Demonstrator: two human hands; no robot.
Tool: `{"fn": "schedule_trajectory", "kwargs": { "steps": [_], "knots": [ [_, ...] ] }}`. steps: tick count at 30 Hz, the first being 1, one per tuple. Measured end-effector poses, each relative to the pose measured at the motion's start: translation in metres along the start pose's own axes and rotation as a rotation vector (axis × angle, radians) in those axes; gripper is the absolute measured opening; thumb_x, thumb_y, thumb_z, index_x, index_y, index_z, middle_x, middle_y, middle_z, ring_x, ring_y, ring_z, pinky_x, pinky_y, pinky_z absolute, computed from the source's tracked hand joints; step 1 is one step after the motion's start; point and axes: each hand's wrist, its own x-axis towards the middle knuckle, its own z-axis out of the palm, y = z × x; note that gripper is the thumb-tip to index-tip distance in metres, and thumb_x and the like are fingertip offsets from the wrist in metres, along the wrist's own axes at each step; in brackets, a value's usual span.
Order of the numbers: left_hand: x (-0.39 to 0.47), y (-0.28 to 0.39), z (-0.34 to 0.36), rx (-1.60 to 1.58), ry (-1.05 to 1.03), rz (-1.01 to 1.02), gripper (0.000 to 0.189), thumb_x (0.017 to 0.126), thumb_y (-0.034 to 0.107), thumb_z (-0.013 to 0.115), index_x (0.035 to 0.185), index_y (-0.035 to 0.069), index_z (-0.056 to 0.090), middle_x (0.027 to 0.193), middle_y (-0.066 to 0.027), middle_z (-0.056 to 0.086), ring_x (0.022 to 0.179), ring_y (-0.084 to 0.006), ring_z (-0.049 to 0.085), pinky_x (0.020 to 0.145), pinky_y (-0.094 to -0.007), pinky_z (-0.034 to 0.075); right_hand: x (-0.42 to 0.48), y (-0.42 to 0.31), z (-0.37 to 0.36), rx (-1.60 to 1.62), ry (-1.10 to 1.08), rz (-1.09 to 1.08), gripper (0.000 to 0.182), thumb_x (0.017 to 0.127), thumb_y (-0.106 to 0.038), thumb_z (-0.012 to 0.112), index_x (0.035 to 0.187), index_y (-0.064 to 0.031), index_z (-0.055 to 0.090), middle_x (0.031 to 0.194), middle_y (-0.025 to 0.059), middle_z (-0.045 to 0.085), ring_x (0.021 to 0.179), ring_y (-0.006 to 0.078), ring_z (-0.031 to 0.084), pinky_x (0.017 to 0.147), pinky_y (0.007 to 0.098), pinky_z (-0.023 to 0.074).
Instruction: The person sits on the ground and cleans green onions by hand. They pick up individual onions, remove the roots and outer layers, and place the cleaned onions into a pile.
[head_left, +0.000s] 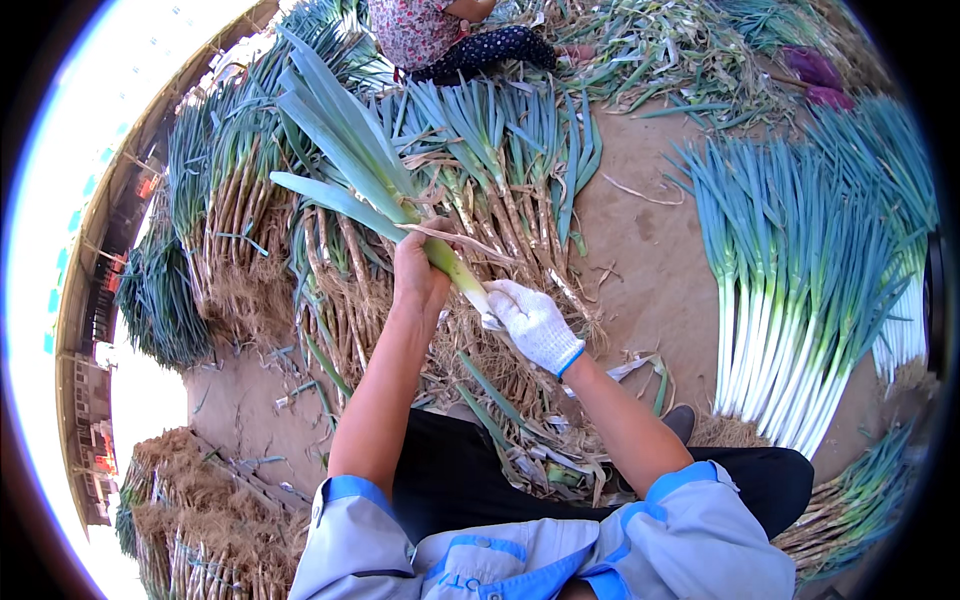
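Note:
A large green onion stalk slants across the middle, its broad leaves towards the upper left. Bare, my left hand grips it where the leaves meet the stem. My right hand, in a white knit glove with a blue cuff edge, is closed around the pale lower stem. A dry, peeled leaf strip hangs off the stalk by my left hand. Beneath and beyond my hands lie untrimmed green onions with brown outer skins and roots. The stalk's root end is hidden by the glove.
Cleaned green onions with white stems lie at the right. Tied, unpeeled bundles stand at the left, and a rooty pile at the lower left. A person sits at the top beside leaf waste. Peelings lie between my legs.

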Motion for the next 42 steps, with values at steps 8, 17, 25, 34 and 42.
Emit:
{"fn": "schedule_trajectory", "kwargs": {
  "steps": [8, 17, 25, 34, 42],
  "knots": [
    [0.009, 0.002, 0.01, -0.126, -0.021, 0.005, 0.021, 0.086, 0.001, 0.051, 0.102, -0.007, 0.062, 0.099, -0.0189, 0.067, 0.089, -0.0307, 0.065, 0.083, -0.0434, 0.055, 0.018, 0.007, -0.023, 0.437, 0.092, 0.176, 0.029, 0.1, -0.028, 0.061, 0.103, 0.0003, 0.067, 0.088, 0.0131, 0.073, 0.08, 0.0237, 0.07, 0.074, 0.0356, 0.0538],
    [0.03, -0.005, 0.008, 0.08, 0.044, 0.025, 0.026, 0.093, 0.005, 0.048, 0.106, -0.011, 0.064, 0.1, -0.0198, 0.066, 0.09, -0.0312, 0.065, 0.079, -0.0444, 0.057, 0.039, 0.008, -0.025, -0.252, 0.054, -0.039, 0.032, 0.094, -0.034, 0.066, 0.096, -0.0024, 0.069, 0.086, 0.0222, 0.069, 0.082, 0.0367, 0.068, 0.074, 0.0458, 0.0525],
    [0.037, -0.015, 0.018, 0.144, 0.226, -0.019, 0.004, 0.086, -0.001, 0.052, 0.089, 0.001, 0.056, 0.079, -0.0119, 0.057, 0.068, -0.0236, 0.056, 0.064, -0.0409, 0.05, 0.026, 0.009, -0.018, -0.343, 0.082, -0.348, 0.028, 0.085, -0.026, 0.078, 0.101, -0.0069, 0.064, 0.091, 0.0108, 0.063, 0.088, 0.0327, 0.067, 0.073, 0.0408, 0.0538],
    [0.057, -0.007, -0.009, 0.148, 0.241, 0.073, 0.007, 0.088, -0.001, 0.051, 0.093, -0.002, 0.056, 0.087, -0.0127, 0.056, 0.073, -0.0244, 0.056, 0.064, -0.0419, 0.051, 0.009, 0.02, -0.051, -0.174, -0.167, 0.102, 0.02, 0.084, -0.02, 0.077, 0.087, -0.0032, 0.065, 0.078, 0.0091, 0.064, 0.071, 0.0177, 0.061, 0.069, 0.0344, 0.0497],
    [0.062, 0.014, -0.034, -0.003, 0.173, 0.088, 0.01, 0.091, -0.002, 0.05, 0.098, -0.005, 0.056, 0.099, -0.0185, 0.061, 0.085, -0.0284, 0.062, 0.075, -0.0433, 0.055, 0.027, 0.038, -0.079, -0.079, -0.205, -0.003, 0.048, 0.086, -0.014, 0.074, 0.13, -0.0043, 0.059, 0.125, 0.0053, 0.064, 0.11, 0.0113, 0.059, 0.093, 0.0279, 0.0499]
  ]
}}
